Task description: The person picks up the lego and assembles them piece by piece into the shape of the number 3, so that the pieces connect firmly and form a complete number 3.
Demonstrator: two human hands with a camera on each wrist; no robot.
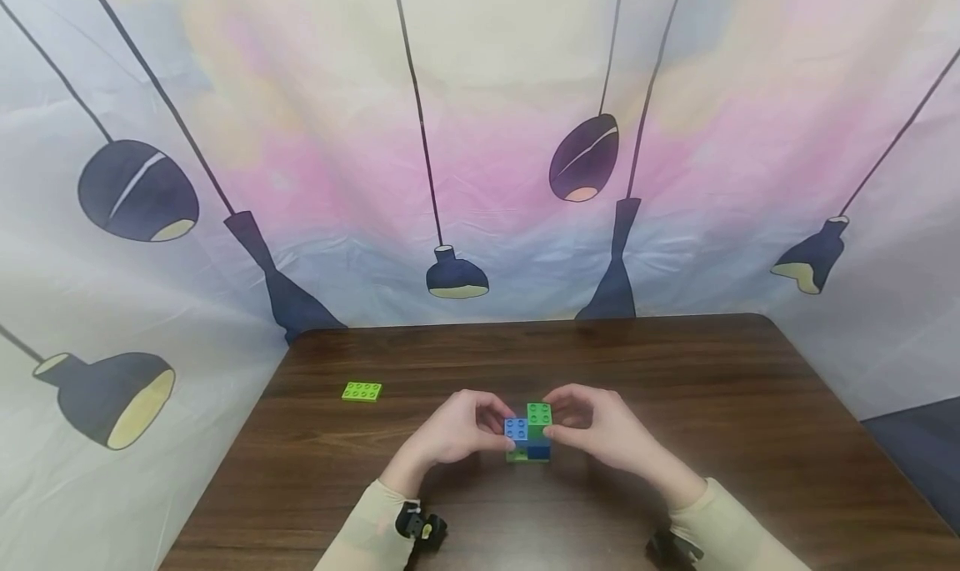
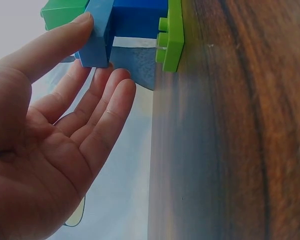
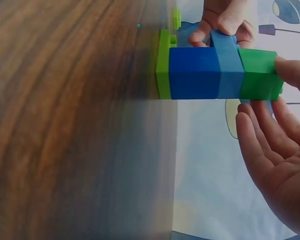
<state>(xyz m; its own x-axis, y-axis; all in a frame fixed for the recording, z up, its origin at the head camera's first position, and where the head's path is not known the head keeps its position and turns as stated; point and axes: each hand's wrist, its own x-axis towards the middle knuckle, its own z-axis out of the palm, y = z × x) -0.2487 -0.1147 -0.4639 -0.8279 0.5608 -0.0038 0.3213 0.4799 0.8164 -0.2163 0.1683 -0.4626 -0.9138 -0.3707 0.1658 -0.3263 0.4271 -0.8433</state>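
Note:
A small stack of toy building bricks stands on the table. At its bottom lies a lime green plate [image 3: 163,70]. A dark blue brick [image 3: 194,74] sits on the plate's right half, and a light blue plate [image 1: 515,428] rests over it, its left end overhanging. On top at the right is a green brick [image 1: 539,419]. My left hand [image 1: 453,428] pinches the light blue plate's overhanging end between thumb and fingers; its other fingers are loosely bent. My right hand [image 1: 607,425] holds the green brick between thumb and fingers.
Farther left on the brown wooden table [image 1: 637,354] lies another lime green plate [image 1: 362,392], studs up. Behind the table hangs a cloth backdrop [image 1: 502,137] printed with dark lamps. A wrist camera [image 1: 423,528] is strapped on the left sleeve.

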